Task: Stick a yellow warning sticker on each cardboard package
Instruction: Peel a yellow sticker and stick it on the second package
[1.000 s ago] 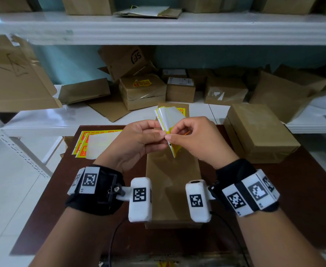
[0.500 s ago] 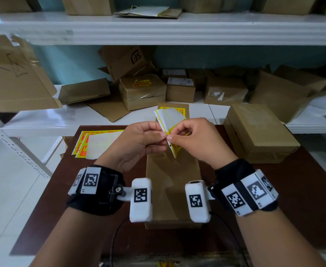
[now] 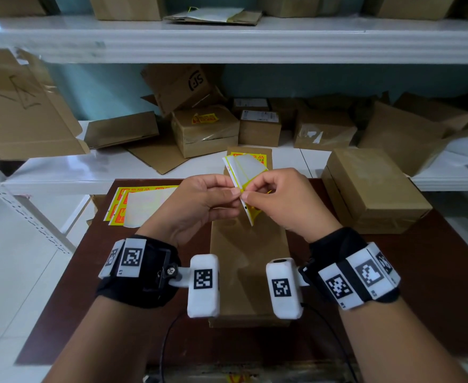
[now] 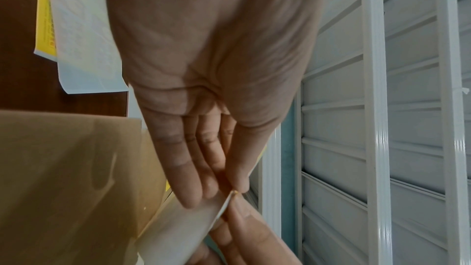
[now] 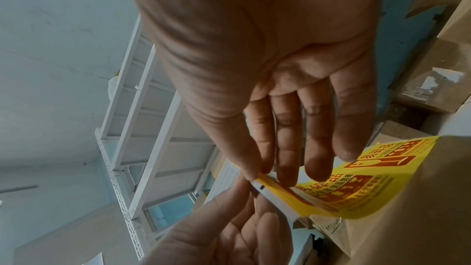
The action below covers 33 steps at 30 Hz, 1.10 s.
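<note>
Both hands hold a sticker sheet [image 3: 246,172] above a long brown cardboard package [image 3: 248,261] lying on the dark table. My left hand [image 3: 234,192] pinches the sheet's white backing at its edge. My right hand [image 3: 248,195] pinches the corner of a yellow warning sticker [image 5: 356,186] with red print, which curls away from the backing [image 4: 183,227]. The far end of the long package carries a yellow sticker [image 3: 251,156]. A second cardboard package [image 3: 374,189], with no sticker showing, stands at the right on the table.
More yellow sticker sheets [image 3: 141,205] lie at the table's left rear. Behind the table a white shelf [image 3: 61,175] holds several cardboard boxes, one [image 3: 205,128] with a yellow sticker on top. A second shelf [image 3: 227,42] with boxes runs overhead.
The hands and the sheet have barely moved. The pinch at the sheet's edge holds as before, with the sheet tilted slightly differently.
</note>
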{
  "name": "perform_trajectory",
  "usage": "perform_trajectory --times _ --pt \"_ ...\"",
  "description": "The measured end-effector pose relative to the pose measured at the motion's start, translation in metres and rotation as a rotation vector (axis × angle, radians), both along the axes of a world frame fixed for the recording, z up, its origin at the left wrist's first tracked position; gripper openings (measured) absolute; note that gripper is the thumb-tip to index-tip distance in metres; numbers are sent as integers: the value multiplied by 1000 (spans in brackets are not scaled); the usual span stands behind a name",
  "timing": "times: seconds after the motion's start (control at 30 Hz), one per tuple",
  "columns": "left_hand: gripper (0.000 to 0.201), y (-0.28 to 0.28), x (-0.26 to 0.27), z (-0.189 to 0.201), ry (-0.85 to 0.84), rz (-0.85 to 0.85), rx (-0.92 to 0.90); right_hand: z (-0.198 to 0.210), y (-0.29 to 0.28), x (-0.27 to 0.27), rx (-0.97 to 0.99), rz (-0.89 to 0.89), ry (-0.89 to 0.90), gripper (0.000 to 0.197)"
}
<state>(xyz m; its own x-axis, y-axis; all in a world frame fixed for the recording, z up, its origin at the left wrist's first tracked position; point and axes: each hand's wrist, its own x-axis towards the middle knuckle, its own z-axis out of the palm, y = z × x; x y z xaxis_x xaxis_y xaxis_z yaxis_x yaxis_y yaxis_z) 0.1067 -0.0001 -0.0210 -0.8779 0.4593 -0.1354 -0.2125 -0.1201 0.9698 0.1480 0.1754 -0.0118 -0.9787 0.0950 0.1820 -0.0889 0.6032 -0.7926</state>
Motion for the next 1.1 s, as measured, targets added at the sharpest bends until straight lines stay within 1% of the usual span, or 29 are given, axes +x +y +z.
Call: perform_trajectory --times 0.1,0.6,0.87,0.97,1.1 --pt "7 0 -1 -1 -1 -2 -8 0 0 0 2 0 -5 6" --pt "11 -1 0 1 20 2 -21 0 0 0 -12 7 -18 10" --pt "7 2 1 1 40 -6 -49 -4 -1 -2 -37 14 -53 12" --pt "11 2 2 0 58 -10 -97 -4 -2 -2 -59 17 -83 15" --pt "16 1 1 -2 73 -40 -197 -4 -1 -2 -109 17 -104 12"
